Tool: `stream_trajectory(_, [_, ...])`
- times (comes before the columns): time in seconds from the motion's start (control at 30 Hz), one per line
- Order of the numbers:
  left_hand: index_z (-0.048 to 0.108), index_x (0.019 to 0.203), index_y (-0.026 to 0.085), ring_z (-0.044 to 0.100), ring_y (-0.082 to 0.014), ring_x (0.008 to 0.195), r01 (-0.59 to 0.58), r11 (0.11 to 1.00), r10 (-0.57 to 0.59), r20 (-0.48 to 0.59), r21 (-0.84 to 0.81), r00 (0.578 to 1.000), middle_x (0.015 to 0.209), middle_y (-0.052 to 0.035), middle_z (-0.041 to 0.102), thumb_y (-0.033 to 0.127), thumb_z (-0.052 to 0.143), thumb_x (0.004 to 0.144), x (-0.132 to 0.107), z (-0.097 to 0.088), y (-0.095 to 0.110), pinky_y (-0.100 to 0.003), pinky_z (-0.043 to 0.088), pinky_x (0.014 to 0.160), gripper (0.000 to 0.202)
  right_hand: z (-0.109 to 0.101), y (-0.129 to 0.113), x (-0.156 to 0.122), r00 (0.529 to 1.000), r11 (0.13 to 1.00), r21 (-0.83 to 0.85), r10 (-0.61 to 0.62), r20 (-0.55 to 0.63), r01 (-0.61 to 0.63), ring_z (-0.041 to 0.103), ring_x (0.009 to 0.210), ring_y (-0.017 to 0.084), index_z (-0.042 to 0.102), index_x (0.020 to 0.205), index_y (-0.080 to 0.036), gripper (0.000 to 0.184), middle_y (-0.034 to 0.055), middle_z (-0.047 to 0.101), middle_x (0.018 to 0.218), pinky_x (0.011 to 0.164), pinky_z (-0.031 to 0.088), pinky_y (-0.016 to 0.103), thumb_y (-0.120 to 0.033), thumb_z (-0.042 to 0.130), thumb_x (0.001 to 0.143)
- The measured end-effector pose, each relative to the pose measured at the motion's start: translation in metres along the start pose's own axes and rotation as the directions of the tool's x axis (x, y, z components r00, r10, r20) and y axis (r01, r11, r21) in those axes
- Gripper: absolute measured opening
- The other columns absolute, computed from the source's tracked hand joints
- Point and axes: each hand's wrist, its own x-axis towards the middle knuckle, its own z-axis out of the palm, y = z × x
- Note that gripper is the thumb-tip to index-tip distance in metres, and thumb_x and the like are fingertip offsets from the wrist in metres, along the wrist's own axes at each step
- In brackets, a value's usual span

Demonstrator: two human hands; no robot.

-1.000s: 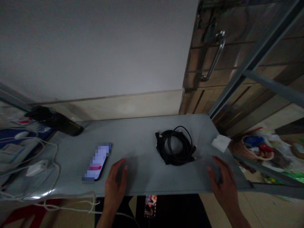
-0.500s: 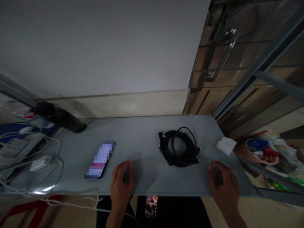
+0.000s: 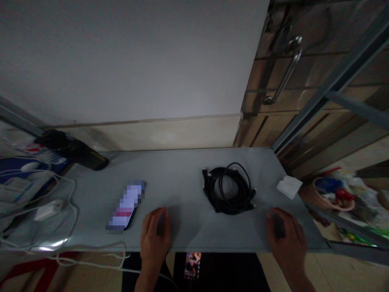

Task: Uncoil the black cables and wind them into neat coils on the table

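A coil of black cable [image 3: 212,198] lies on the grey tabletop [image 3: 176,174], its loops bunched together and plug ends sticking out at both sides. My left hand [image 3: 154,233] rests at the table's front edge, left of the coil and apart from it. Its fingers are loosely curved, with a gap between thumb and forefinger and nothing visible inside. On the other side, my right hand [image 3: 288,235] rests in a similar loose curl, also holding nothing visible. To the left of my left hand lies a phone [image 3: 126,207] with a lit, blurred screen.
A black bottle [image 3: 75,150] lies at the back left. White cords [image 3: 73,194] and a white adapter [image 3: 48,209] crowd the left end. A white paper piece [image 3: 289,186] sits near the right edge. Beyond it are a metal post [image 3: 304,117] and a filled basket [image 3: 310,194].
The view has shifted very slightly, moving the phone and bottle a little left in the picture. Both hands and the cable coil stay in place.
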Motion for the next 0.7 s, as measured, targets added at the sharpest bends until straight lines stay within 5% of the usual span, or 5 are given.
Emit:
stream_trajectory(0.47, [0.073,0.128,0.024,0.078,-0.0268,0.109,-0.005,1.0,0.005,-0.014,0.005,1.0,0.117,-0.0087,0.078,0.02,0.071,0.11,-0.002,0.002,-0.002,-0.043,0.063,0.1,0.019,0.0,0.0,0.001,1.0,1.0,-0.011,-0.027,-0.008,0.027,0.074,0.103,0.03,0.071,0.126,-0.018,0.025,0.0135,0.079,0.118,0.096,0.055,0.044,-0.04,0.066,0.116])
stream_trajectory(0.7, [0.073,0.129,0.024,0.078,-0.0282,0.109,0.016,1.0,-0.016,0.008,-0.024,1.0,0.117,-0.0094,0.079,0.022,0.069,0.11,-0.003,0.002,-0.004,-0.046,0.064,0.1,0.019,0.01,-0.03,0.01,0.984,0.987,0.109,-0.13,0.122,0.117,0.065,0.14,0.04,0.054,0.164,-0.018,0.063,0.0214,0.067,0.151,0.113,0.055,0.059,-0.053,0.069,0.114])
